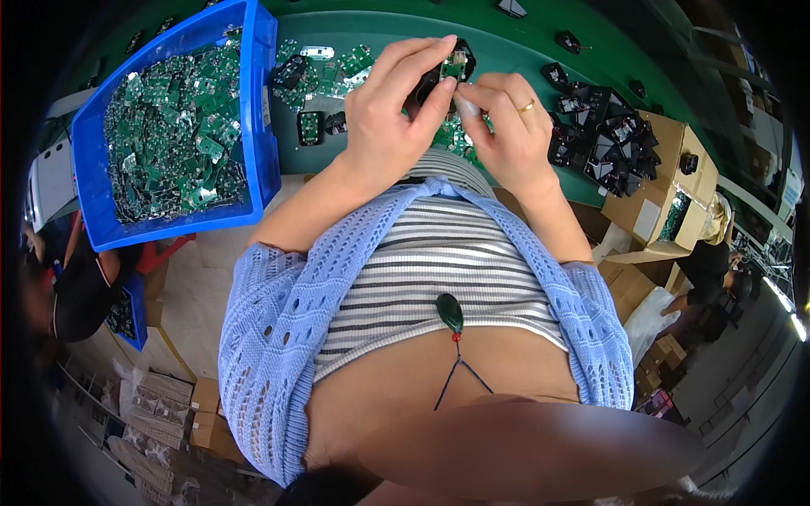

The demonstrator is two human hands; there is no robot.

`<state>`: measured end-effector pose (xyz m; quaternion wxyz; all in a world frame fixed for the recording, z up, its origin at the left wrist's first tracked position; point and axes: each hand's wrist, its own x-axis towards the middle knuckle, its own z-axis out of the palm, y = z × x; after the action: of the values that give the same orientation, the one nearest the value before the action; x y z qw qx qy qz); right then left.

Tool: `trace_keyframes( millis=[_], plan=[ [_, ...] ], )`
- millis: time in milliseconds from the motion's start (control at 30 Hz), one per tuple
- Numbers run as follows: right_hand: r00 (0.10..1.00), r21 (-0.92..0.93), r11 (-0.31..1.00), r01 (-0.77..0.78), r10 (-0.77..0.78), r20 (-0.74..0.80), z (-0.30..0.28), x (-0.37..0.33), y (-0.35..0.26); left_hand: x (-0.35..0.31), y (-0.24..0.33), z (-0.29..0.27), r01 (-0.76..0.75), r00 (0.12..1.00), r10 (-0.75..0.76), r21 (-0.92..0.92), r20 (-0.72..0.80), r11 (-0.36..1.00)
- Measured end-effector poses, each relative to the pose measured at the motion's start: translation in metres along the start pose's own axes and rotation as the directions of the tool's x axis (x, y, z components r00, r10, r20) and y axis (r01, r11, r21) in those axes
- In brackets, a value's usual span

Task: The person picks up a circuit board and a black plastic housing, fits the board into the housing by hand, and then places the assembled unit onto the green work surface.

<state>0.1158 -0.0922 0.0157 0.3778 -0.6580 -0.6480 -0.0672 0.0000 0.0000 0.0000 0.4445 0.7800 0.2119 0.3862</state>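
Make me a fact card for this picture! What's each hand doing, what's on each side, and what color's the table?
Left hand: holding a black case with a green circuit board
Right hand: fingertips close to that case; exact grip unclear
Left side: blue bin heaped with small boards
Right side: pile of black cases, near a cardboard box
Table: green

blue bin (pixel 260 110) left, black housings (pixel 620 143) right, passage between

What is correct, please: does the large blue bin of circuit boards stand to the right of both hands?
No, the large blue bin stands to the left of both the left hand and right hand.
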Motion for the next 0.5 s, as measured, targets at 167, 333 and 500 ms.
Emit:
trace_keyframes(
  millis=[167,333,500],
  plan=[
    [0.988,0.253,0.955,-0.153,0.144,0.051,0.005,0.003,0.006,0.0,-0.012,0.003,0.067,0.994,-0.08,-0.161,-0.076,0.985],
    [0.997,0.205,0.977,-0.061,0.071,-0.043,0.013,-0.007,0.008,-0.003,-0.01,0.0,0.137,0.989,-0.144,-0.208,-0.019,0.968],
    [0.81,0.67,0.563,-0.484,0.579,0.098,0.008,-0.008,-0.007,-0.001,-0.003,0.0,0.156,0.988,-0.155,-0.208,0.02,0.966]
  ],
)
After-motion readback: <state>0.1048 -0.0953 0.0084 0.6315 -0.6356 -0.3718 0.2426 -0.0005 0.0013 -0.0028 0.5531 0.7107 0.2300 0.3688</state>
